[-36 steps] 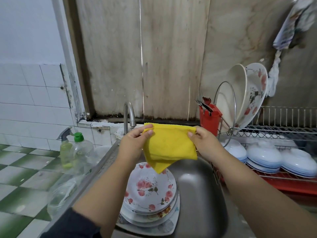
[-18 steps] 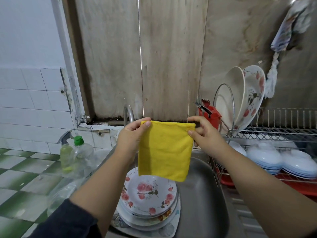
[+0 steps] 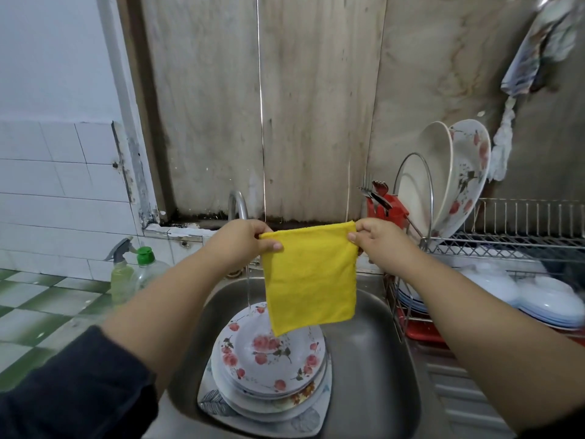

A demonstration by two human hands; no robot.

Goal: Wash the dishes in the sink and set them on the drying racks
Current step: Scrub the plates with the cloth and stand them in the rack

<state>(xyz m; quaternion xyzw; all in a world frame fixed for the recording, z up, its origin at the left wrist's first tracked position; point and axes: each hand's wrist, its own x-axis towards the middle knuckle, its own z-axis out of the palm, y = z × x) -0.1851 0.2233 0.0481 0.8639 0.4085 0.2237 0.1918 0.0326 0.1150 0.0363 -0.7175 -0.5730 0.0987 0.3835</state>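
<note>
A yellow cloth (image 3: 310,280) hangs flat above the steel sink (image 3: 376,343). My left hand (image 3: 243,242) pinches its top left corner and my right hand (image 3: 376,239) pinches its top right corner. Below the cloth, a stack of flowered plates (image 3: 269,359) lies in the sink basin. A thin stream of water falls from the tap (image 3: 238,204) onto the stack. To the right stands the wire drying rack (image 3: 506,239), with two plates (image 3: 456,172) upright on its upper level and several white bowls (image 3: 538,293) upside down on its lower level.
A red cutlery holder (image 3: 387,209) with forks and spoons hangs at the rack's left end. A spray bottle (image 3: 122,270) and a green-capped soap bottle (image 3: 148,270) stand left of the sink. Rags (image 3: 503,144) hang on the wall at the upper right.
The cloth was bunched between my hands a second ago. My hands have moved apart and it now hangs spread flat. The view has tilted up a little.
</note>
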